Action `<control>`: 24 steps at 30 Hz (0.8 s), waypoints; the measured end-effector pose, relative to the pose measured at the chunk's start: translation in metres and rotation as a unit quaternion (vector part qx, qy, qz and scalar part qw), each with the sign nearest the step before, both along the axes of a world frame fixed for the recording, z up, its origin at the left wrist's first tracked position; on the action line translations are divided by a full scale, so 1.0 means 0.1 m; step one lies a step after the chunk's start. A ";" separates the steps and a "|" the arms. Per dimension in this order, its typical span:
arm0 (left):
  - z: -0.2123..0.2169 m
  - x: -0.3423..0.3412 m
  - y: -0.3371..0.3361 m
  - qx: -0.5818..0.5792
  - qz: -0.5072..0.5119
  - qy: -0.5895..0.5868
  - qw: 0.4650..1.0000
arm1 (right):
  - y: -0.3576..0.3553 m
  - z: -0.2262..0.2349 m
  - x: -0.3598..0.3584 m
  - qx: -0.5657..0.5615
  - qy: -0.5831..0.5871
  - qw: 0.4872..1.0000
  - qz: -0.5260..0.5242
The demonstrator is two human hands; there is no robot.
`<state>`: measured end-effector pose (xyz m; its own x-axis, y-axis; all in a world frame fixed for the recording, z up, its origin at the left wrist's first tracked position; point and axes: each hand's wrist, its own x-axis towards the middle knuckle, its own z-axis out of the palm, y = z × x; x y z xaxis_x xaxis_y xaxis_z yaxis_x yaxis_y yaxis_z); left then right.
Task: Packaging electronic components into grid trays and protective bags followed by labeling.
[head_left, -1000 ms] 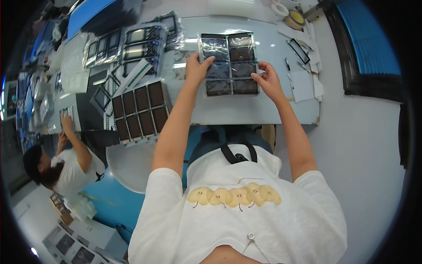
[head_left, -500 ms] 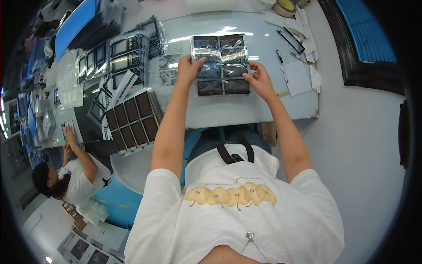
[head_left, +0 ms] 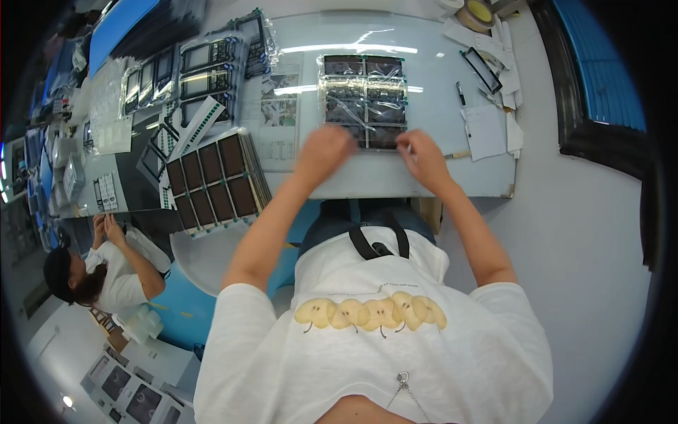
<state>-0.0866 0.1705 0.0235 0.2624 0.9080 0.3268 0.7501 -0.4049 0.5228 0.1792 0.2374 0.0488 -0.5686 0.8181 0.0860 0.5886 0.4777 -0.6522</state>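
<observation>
A sheet of dark rectangular panels (head_left: 385,113), set in two columns under shiny clear film, lies flat on the glass-topped table. Over its lower left corner is my left hand (head_left: 326,153), its fingers curled and smeared by motion, so any grip there cannot be made out. My right hand (head_left: 425,159) is at the lower right corner, thumb and fingertips pinched together; what lies between them is too small to tell. Left of my left forearm rests a stack of similar brown-panel sheets (head_left: 212,177), tilted at the table's edge.
Black frames in clear plastic (head_left: 208,81) are piled at the back left. On the right lie a pen (head_left: 460,92), white paper (head_left: 486,133), a single black frame (head_left: 482,69) and a roll of tape (head_left: 476,14). A co-worker (head_left: 106,272) sits at the far left.
The panel sheet has gone from raised in both hands to lying flat, slightly further right in view. Both hands have come down to its lower corners.
</observation>
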 end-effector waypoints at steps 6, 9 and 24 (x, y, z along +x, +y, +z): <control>0.04 0.25 -0.59 -0.044 -0.117 0.035 0.992 | -0.30 0.16 0.12 -0.069 -0.039 0.988 0.129; -0.05 0.25 -0.57 -0.073 -0.109 0.035 0.991 | -0.31 0.22 0.17 -0.101 -0.035 0.986 0.129; 0.55 -0.27 0.18 -0.510 -0.065 -0.302 0.803 | -0.15 0.31 -0.13 0.009 0.087 0.989 0.123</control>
<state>-0.1141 0.1890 0.0781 0.4492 0.7620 -0.4664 0.2213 0.4108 0.8844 0.1661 0.2224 0.0801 -0.7261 0.6538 0.2128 0.3329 0.6051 -0.7232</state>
